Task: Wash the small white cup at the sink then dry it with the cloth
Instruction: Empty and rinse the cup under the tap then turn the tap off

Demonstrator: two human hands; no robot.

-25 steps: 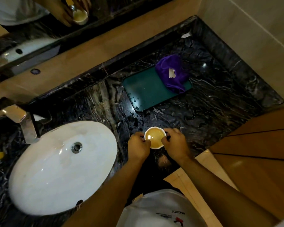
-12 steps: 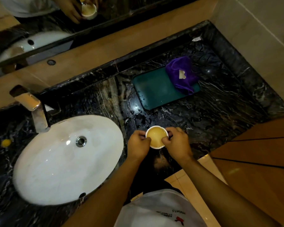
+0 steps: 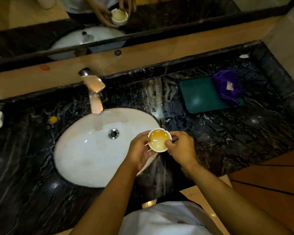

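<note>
White porcelain, that little cup (image 3: 159,140), and it was held up in both hands right over the near right rim of the sink (image 3: 85,150), not yet under the tap (image 3: 94,92). The left hand (image 3: 139,150) cupped it from the side and below with its fingers curled round the wall, while the right hand (image 3: 181,150) pinched the rim, thumb on the edge; the rest of those fingers were tucked behind the cup, so I couldn't tell how they lay. I'd say the task had barely started: no water was visibly running, the inside looked yellowish (liquid, stain or just the warm lighting, honestly hard to say), and washing, rinsing and drying all seemed to be left. The purple cloth (image 3: 227,89) sat bunched on the green mat (image 3: 199,97), well apart on the black marble counter (image 3: 227,136), untouched. The mirror (image 3: 41,31) showed the cup too, but blurry. The cup's handle, if any, was hidden.
</note>
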